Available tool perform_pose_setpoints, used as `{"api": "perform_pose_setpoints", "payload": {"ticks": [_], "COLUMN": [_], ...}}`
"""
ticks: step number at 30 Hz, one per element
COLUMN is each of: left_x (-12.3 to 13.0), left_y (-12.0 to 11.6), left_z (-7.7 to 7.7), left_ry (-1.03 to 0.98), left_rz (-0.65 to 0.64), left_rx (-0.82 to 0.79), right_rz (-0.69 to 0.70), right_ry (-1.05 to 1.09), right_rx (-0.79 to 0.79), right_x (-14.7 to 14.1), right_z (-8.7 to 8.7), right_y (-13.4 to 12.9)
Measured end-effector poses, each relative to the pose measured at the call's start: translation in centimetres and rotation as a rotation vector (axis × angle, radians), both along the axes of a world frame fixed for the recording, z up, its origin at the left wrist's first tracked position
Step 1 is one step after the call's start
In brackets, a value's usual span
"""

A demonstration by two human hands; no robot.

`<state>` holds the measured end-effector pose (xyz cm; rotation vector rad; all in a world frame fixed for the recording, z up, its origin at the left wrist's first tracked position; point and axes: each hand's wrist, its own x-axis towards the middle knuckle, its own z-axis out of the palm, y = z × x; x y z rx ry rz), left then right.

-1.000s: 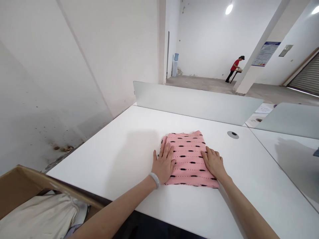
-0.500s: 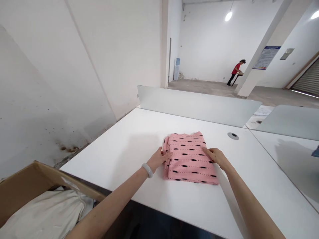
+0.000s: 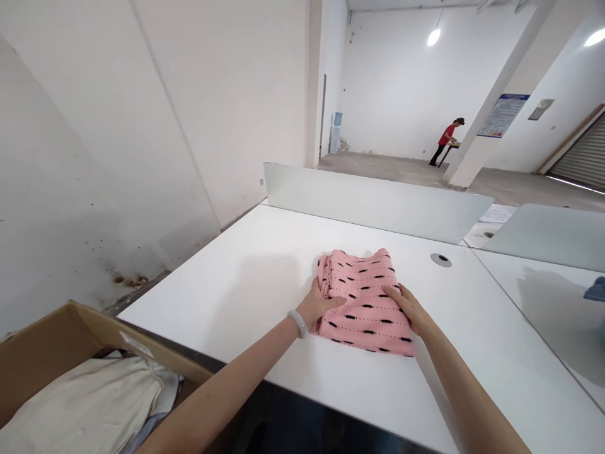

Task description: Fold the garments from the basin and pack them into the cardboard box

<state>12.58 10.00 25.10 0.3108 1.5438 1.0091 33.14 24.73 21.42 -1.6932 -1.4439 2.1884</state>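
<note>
Your left hand (image 3: 319, 304) has slid inward onto the folded pink knit top (image 3: 366, 296) | your right hand (image 3: 405, 309) lies on its right side | fingers (image 3: 331, 301) open and flat, gripping nothing (light pressure keeps the fold neat) | top lies on the white table (image 3: 227, 302) | smooth evenly with both palms

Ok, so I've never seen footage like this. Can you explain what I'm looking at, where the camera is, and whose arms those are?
These are a person's own bare arms, filmed by a camera worn on their head, looking forward and down. All the pictures come from that one camera. Their left hand and right hand lie flat on a folded pink fabric with black dashes, on a white desk. At lower left, a cardboard box holds pale cloth. Far off stands another person in a red shirt.
</note>
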Motion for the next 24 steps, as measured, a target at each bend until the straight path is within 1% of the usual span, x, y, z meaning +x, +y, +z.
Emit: {"api": "perform_pose_setpoints", "payload": {"ticks": [3,5,7,10,12,14,16,18,20,24], "left_x": [0.7,0.9,0.9,0.3,-0.4,-1.3,-2.4,-3.6,-4.8,-6.5], "left_y": [-0.3,-0.8,-1.5,-3.1,-4.4,-5.9,-7.8,-10.3,-13.5,-21.0], "left_z": [0.3,0.9,1.8,3.9,5.9,8.2,10.6,12.9,14.9,18.6], "left_ry": [-0.122,-0.136,-0.124,-0.110,-0.105,-0.085,-0.047,-0.003,0.051,0.210], "left_rz": [0.098,0.130,0.137,0.145,0.173,0.218,0.267,0.316,0.365,0.471], "left_rx": [0.002,0.025,0.052,0.098,0.144,0.186,0.198,0.177,0.135,0.018], "right_rz": [-0.056,-0.062,-0.050,-0.032,-0.017,0.007,0.037,0.067,0.107,0.218], "right_ry": [0.024,0.022,0.024,0.053,0.082,0.120,0.145,0.167,0.209,0.302], "right_rx": [-0.024,-0.039,-0.040,-0.032,-0.037,-0.045,-0.064,-0.091,-0.134,-0.255], "right_x": [-0.4,-0.7,-1.2,-2.2,-3.2,-4.3,-5.8,-7.7,-9.9,-14.5], "right_z": [1.0,1.6,2.2,3.2,4.2,5.5,6.8,7.9,8.7,10.2], "right_y": [-0.7,-1.1,-1.6,-2.6,-3.5,-4.5,-5.8,-7.8,-10.4,-17.0]}}
